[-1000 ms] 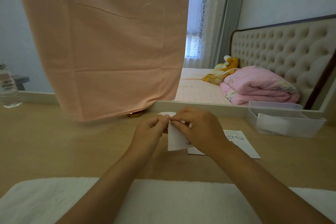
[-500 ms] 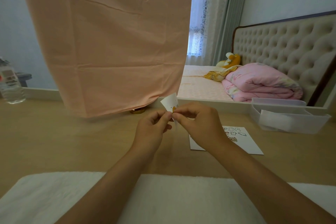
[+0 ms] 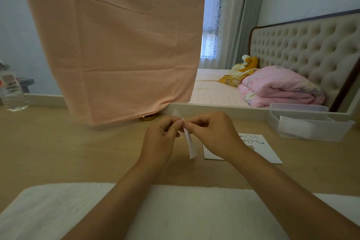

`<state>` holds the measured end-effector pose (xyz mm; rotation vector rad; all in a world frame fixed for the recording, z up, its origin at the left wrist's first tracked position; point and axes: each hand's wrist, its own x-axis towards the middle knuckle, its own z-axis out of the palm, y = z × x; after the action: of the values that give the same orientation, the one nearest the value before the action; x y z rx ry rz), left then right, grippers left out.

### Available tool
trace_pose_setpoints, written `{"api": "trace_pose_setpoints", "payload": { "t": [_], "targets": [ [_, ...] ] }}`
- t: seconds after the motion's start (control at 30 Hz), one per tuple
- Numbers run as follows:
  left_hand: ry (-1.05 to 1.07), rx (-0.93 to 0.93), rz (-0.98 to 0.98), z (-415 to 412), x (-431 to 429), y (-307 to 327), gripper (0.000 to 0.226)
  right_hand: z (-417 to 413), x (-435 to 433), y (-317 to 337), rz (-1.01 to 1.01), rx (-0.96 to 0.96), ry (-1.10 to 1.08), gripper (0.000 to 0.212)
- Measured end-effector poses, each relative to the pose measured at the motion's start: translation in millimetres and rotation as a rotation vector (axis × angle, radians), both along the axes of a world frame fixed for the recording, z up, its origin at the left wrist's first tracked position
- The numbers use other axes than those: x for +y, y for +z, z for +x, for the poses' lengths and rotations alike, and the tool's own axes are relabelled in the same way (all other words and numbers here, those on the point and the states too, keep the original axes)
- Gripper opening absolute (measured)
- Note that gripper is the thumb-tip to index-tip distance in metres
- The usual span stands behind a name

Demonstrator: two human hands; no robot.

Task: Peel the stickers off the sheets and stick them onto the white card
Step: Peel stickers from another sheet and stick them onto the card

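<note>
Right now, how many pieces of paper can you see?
2: a sticker sheet pinched between the left hand and right hand; a white card flat on the table. More may lie in the plastic box.

Peach cloth (image 3: 116, 45) hanging over wooden table (image 3: 58, 152); clear plastic box (image 3: 309, 128) right, water bottle (image 3: 11, 91) left, white towel (image 3: 175, 214) nearest

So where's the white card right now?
The white card lies flat on the wooden desk, right of centre in the head view, partly behind the right hand, the clear plastic box beyond it.
</note>
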<state>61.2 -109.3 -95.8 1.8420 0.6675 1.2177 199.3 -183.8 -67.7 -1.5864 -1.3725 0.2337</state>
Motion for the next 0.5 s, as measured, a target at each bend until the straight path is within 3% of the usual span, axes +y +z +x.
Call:
{"api": "trace_pose_setpoints", "payload": {
  "t": [0.3,0.5],
  "targets": [
    [0.040,-0.015,0.068,1.6,-2.3,-1.8,0.020,-1.6,-0.5,-1.6,0.068,0.055,-0.047,0.010],
    [-0.028,-0.177,-0.227,6.0,-10.3,5.4,0.013,-3.2,2.7,-10.6,0.357,-0.328,-0.115,0.013]
  ]
}}
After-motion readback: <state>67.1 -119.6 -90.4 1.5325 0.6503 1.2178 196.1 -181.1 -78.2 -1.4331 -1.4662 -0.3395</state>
